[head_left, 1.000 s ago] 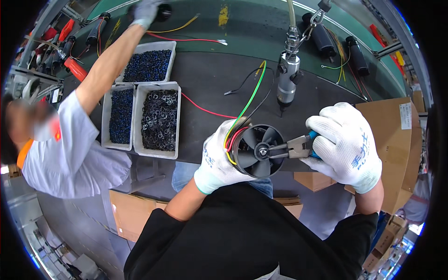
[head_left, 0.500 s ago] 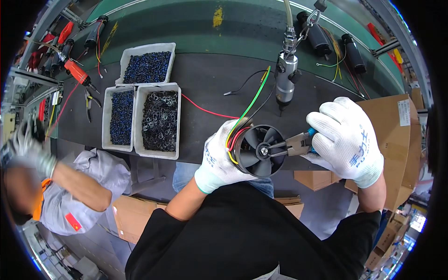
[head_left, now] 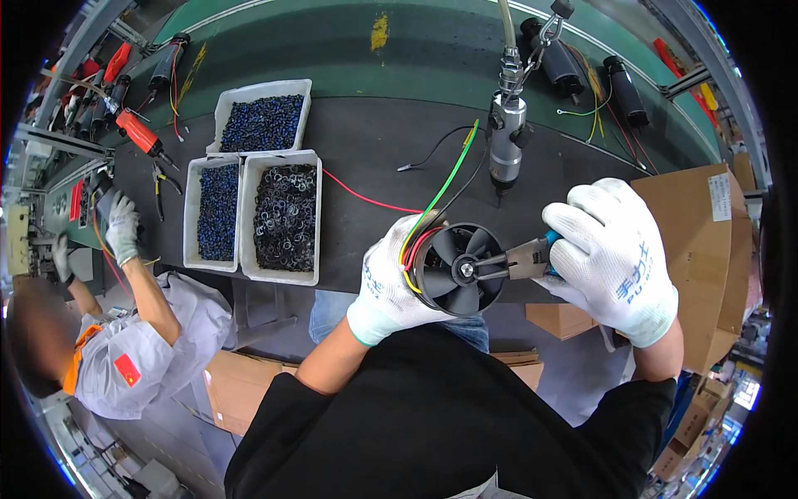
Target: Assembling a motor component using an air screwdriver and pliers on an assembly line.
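My left hand (head_left: pixel 386 279), in a white glove, is wrapped round a black cylindrical fan housing (head_left: pixel 424 287), its open end facing up. Inside, dark fan blades (head_left: pixel 465 301) surround a small metal shaft end (head_left: pixel 467 269). Green, red, yellow and black wires run out beside my left fingers; the green-yellow wire (head_left: pixel 455 172) stretches away over the mat. In my gloved right hand (head_left: pixel 617 259) is a pair of pliers (head_left: pixel 527 259), handles mostly hidden by the fingers. Its thin jaw tips point left and reach the hub at the shaft. Whether they grip a ring there cannot be made out.
Three white bins hold small parts: blue-black pieces (head_left: pixel 264 123) (head_left: pixel 218 212) and dark rings (head_left: pixel 285 218). A pneumatic screwdriver (head_left: pixel 507 141) hangs beyond the fan. Yellow-black pliers (head_left: pixel 160 191) and a red screwdriver (head_left: pixel 140 133) are left. Cartons (head_left: pixel 694 258) stand right. A co-worker's gloved hand (head_left: pixel 123 229) works left.
My hands, the fan housing and the pliers keep nearly the same pose. At left, the co-worker's blurred raised arm has moved over to the bench, by a dark cylinder.
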The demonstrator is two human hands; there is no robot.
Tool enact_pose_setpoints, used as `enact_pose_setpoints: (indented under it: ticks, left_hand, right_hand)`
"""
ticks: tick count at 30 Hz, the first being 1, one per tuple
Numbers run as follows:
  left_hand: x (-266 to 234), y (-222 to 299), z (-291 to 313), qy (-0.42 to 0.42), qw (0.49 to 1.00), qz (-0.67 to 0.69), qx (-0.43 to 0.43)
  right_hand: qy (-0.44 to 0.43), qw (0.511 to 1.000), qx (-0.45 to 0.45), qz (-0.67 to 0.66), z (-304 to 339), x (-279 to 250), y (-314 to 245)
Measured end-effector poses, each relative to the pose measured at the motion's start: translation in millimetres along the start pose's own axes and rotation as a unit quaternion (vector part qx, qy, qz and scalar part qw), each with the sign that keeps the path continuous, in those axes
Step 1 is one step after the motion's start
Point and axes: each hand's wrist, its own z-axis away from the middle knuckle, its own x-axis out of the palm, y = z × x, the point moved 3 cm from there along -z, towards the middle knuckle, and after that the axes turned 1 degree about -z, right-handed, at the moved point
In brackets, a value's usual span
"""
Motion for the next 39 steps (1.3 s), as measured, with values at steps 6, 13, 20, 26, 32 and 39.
enact_pose_setpoints:
  ticks: [6,13,20,26,32,39]
  left_hand:
    - [2,0,0,0.001,1.000,-0.002,0.014]
    - [2,-2,-2,-0.018,0.999,0.040,0.026]
    - [1,2,1,0.024,0.999,-0.003,0.022]
    - [-8,21,7,0.075,0.988,0.115,-0.065]
    - [-13,26,-10,0.053,0.991,0.115,0.038]
    - [-23,22,-10,-0.062,0.986,0.138,0.065]
  right_hand:
    - [-0.003,0.999,-0.008,0.043,1,-4,-4]
    - [0.054,0.994,-0.082,0.041,-2,0,12]
    - [-0.022,0.999,0.032,0.029,5,-9,-21]
    - [-0.001,0.997,0.068,0.036,8,-8,-24]
    - [0.000,0.998,0.048,0.039,3,-9,-19]
    - [0.016,0.997,-0.074,0.016,-4,-3,3]
